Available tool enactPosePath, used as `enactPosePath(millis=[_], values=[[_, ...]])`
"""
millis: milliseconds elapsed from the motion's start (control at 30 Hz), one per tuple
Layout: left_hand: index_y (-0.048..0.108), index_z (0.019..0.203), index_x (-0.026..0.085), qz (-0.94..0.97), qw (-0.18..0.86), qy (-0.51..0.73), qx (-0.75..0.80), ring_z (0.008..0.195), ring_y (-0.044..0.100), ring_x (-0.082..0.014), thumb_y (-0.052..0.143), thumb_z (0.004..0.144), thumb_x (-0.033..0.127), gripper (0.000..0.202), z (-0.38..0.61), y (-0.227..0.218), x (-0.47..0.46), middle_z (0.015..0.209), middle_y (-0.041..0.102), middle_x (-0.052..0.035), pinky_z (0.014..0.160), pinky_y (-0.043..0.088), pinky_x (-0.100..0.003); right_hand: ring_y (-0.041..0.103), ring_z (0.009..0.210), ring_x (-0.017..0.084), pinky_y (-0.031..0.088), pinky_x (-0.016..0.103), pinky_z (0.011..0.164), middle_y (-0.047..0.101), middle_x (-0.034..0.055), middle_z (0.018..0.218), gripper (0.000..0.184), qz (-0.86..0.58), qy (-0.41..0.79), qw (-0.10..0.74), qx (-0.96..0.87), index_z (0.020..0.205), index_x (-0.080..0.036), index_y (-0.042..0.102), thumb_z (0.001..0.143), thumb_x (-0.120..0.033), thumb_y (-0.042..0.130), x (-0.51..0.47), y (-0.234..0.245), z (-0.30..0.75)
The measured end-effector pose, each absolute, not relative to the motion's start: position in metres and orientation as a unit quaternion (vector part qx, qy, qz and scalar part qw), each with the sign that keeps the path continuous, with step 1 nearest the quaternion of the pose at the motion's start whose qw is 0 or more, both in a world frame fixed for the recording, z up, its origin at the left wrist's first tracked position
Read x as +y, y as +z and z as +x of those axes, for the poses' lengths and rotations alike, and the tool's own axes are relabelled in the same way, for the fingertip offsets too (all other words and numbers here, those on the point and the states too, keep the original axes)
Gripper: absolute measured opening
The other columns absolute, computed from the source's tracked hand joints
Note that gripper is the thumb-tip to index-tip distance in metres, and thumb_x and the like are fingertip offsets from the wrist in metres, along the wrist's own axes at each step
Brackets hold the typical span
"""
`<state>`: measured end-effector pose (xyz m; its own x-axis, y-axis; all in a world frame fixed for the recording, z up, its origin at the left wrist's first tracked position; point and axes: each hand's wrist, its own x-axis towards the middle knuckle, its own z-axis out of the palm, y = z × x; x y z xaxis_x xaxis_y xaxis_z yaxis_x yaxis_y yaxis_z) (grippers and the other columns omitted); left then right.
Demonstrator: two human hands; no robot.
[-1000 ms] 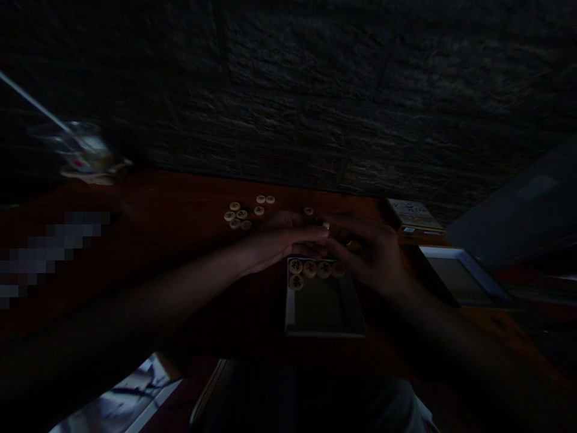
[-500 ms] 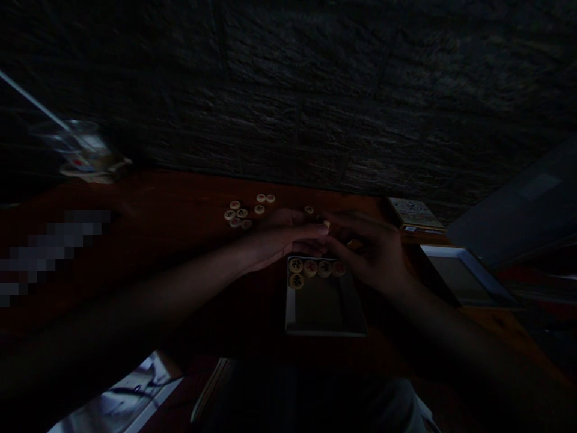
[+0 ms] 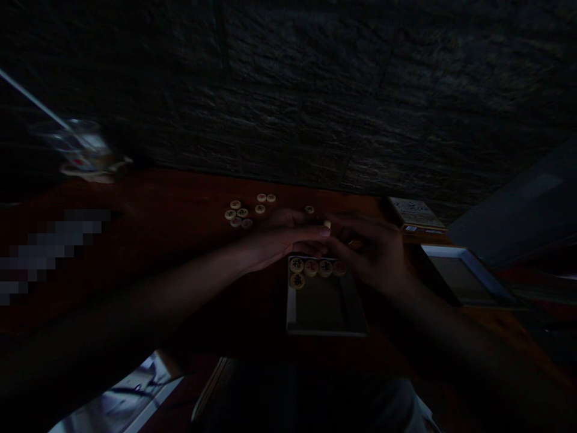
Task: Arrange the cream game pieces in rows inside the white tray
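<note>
My left hand [image 3: 288, 236] reaches in from the left, its thumb pressed on a pale Chinese chess piece [image 3: 327, 224]. From the other side the fingers of my right hand [image 3: 376, 246] close in at the same piece, so the two hands meet above the far edge of a shallow open box [image 3: 322, 307]. Inside that box, Chinese chess pieces [image 3: 311, 267] with black or red characters line the far side, and one more lies in a second row at the left. Shadow and fingers hide whatever else my hands hold.
Several loose chess pieces [image 3: 242, 213] lie on the reddish wooden table [image 3: 180, 198], with a single piece [image 3: 309, 209] beyond my hands. A printed box [image 3: 417, 213] and an open tray [image 3: 460, 276] are at the right. A plastic cup with a straw [image 3: 90, 147] stands by the dark wall.
Almost nothing differs. Both hands stay together at the piece, and the view shifts very slightly.
</note>
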<state>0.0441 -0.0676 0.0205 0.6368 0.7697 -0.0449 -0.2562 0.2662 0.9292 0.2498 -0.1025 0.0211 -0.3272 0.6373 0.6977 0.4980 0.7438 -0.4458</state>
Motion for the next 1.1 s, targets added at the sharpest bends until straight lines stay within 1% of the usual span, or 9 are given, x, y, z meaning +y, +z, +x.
enactPosePath(millis=[133, 267, 333, 433, 633, 700, 867, 1000, 1100], values=[[0.078, 0.093, 0.010, 0.498, 0.754, 0.342, 0.259, 0.075, 0.074, -0.0164, 0.089, 0.077, 0.042, 0.038, 0.0440, 0.0202, -0.0673, 0.087, 0.079, -0.0104, 0.077, 0.059, -0.031, 0.067, 0.066, 0.013, 0.057, 0.027, 0.062, 0.077, 0.0034, 0.093, 0.032, -0.342, 0.078, 0.469, -0.811, 0.123, -0.024, 0.076, 0.091, -0.027, 0.078, -0.1023, 0.0207, 0.2488], [0.078, 0.093, 0.010, 0.502, 0.748, 0.347, 0.260, 0.078, 0.074, -0.0158, 0.087, 0.080, 0.033, 0.029, 0.0439, 0.0199, -0.0672, 0.087, 0.078, -0.0096, 0.078, 0.058, -0.030, 0.068, 0.067, 0.013, 0.058, 0.027, 0.064, 0.078, 0.0048, 0.099, 0.036, -0.339, 0.082, 0.466, -0.813, 0.125, -0.022, 0.075, 0.090, -0.027, 0.080, -0.1023, 0.0219, 0.2487], [0.078, 0.096, 0.010, 0.505, 0.745, 0.352, 0.258, 0.079, 0.074, -0.0154, 0.086, 0.081, 0.029, 0.026, 0.0440, 0.0197, -0.0674, 0.089, 0.078, -0.0095, 0.079, 0.058, -0.030, 0.068, 0.067, 0.013, 0.058, 0.028, 0.065, 0.078, 0.0044, 0.098, 0.037, -0.340, 0.082, 0.465, -0.813, 0.126, -0.023, 0.074, 0.090, -0.028, 0.080, -0.1025, 0.0224, 0.2491], [0.079, 0.098, 0.010, 0.505, 0.746, 0.356, 0.248, 0.080, 0.074, -0.0153, 0.086, 0.082, 0.027, 0.025, 0.0440, 0.0188, -0.0674, 0.090, 0.078, -0.0092, 0.081, 0.059, -0.031, 0.068, 0.069, 0.014, 0.059, 0.028, 0.066, 0.078, 0.0039, 0.097, 0.031, -0.343, 0.074, 0.461, -0.815, 0.122, -0.024, 0.076, 0.091, -0.027, 0.078, -0.1030, 0.0225, 0.2496], [0.077, 0.092, 0.009, 0.505, 0.750, 0.345, 0.251, 0.077, 0.073, -0.0155, 0.087, 0.080, 0.038, 0.033, 0.0442, 0.0167, -0.0660, 0.085, 0.077, -0.0092, 0.076, 0.058, -0.030, 0.068, 0.068, 0.013, 0.058, 0.026, 0.063, 0.078, 0.0032, 0.096, 0.034, -0.346, 0.063, 0.462, -0.814, 0.123, -0.025, 0.076, 0.090, -0.022, 0.079, -0.1042, 0.0225, 0.2499], [0.077, 0.092, 0.010, 0.511, 0.745, 0.347, 0.251, 0.076, 0.072, -0.0145, 0.088, 0.079, 0.036, 0.031, 0.0443, 0.0166, -0.0657, 0.085, 0.077, -0.0082, 0.077, 0.058, -0.030, 0.068, 0.068, 0.013, 0.057, 0.026, 0.062, 0.078, 0.0032, 0.096, 0.035, -0.346, 0.064, 0.458, -0.816, 0.124, -0.025, 0.076, 0.089, -0.022, 0.080, -0.1042, 0.0228, 0.2502], [0.078, 0.099, 0.010, 0.509, 0.746, 0.351, 0.245, 0.078, 0.072, -0.0134, 0.090, 0.077, 0.031, 0.033, 0.0445, 0.0167, -0.0650, 0.090, 0.077, -0.0077, 0.079, 0.057, -0.030, 0.070, 0.068, 0.014, 0.058, 0.026, 0.060, 0.079, 0.0033, 0.098, 0.037, -0.347, 0.060, 0.456, -0.817, 0.125, -0.027, 0.076, 0.088, -0.022, 0.081, -0.1034, 0.0208, 0.2518], [0.077, 0.095, 0.010, 0.506, 0.759, 0.334, 0.238, 0.078, 0.073, -0.0151, 0.091, 0.075, 0.039, 0.037, 0.0449, 0.0158, -0.0637, 0.086, 0.077, -0.0081, 0.078, 0.057, -0.031, 0.070, 0.067, 0.015, 0.056, 0.025, 0.054, 0.078, 0.0027, 0.095, 0.037, -0.352, 0.057, 0.463, -0.812, 0.124, -0.030, 0.077, 0.088, -0.025, 0.081, -0.1038, 0.0194, 0.2515], [0.077, 0.094, 0.010, 0.503, 0.761, 0.335, 0.237, 0.078, 0.072, -0.0151, 0.092, 0.074, 0.041, 0.040, 0.0451, 0.0158, -0.0632, 0.085, 0.077, -0.0081, 0.078, 0.057, -0.031, 0.070, 0.066, 0.016, 0.056, 0.026, 0.054, 0.077, 0.0030, 0.092, 0.036, -0.352, 0.058, 0.463, -0.812, 0.125, -0.030, 0.076, 0.089, -0.025, 0.081, -0.1045, 0.0212, 0.2509]])
